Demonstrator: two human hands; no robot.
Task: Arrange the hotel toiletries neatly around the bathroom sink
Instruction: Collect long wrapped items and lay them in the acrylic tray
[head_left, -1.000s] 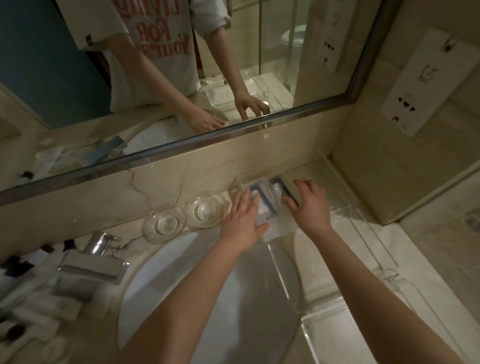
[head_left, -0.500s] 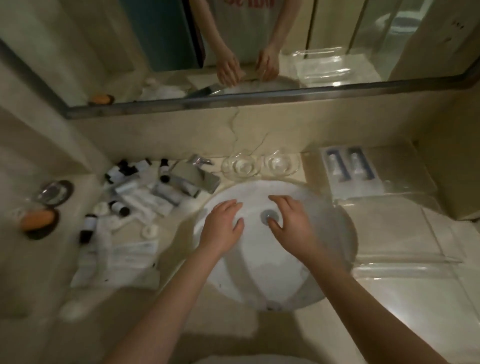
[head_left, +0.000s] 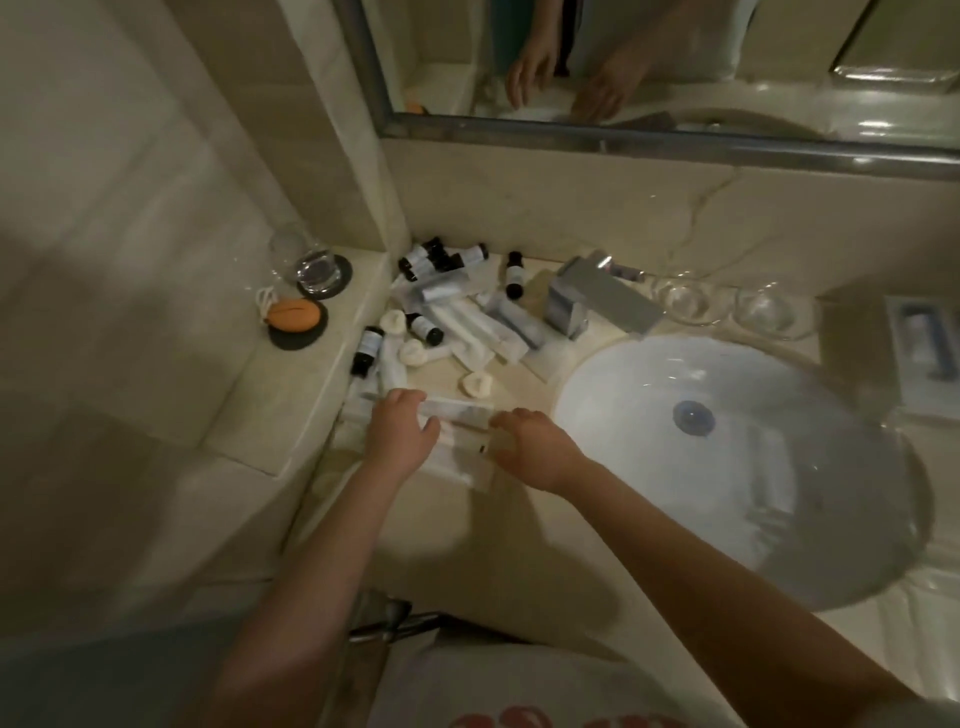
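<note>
A head-worn camera looks down on a dim marble bathroom counter (head_left: 519, 530). Two bare forearms reach forward to a spot just left of the round white sink basin (head_left: 613, 395).

The left hand (head_left: 400, 431) curves its fingers over the far edge of a long white packet (head_left: 460, 410), with the thumb on the near side, so the grip is grasping that packet. The right hand (head_left: 535, 447) meets the packet's other end. Its fingers are loosely bent and blurred, and I cannot tell whether its grip is closed or released. A second flat white packet (head_left: 462, 460) lies on the counter between and just below the two grips.

Beyond the left grip, toward the wall, the remaining toiletries lie in a loose heap: small black-capped bottles (head_left: 423, 260), white tubes (head_left: 467, 325) and round white pieces (head_left: 475, 385).

Beyond the right grip stands a square chrome faucet (head_left: 597, 301). Further right of it, two clear glass dishes (head_left: 680, 301) sit side by side behind the basin.

Far left of the left grip, on a raised ledge (head_left: 291, 395), a glass tumbler (head_left: 309, 262) and an orange object (head_left: 293, 314) each sit on a dark coaster.
</note>
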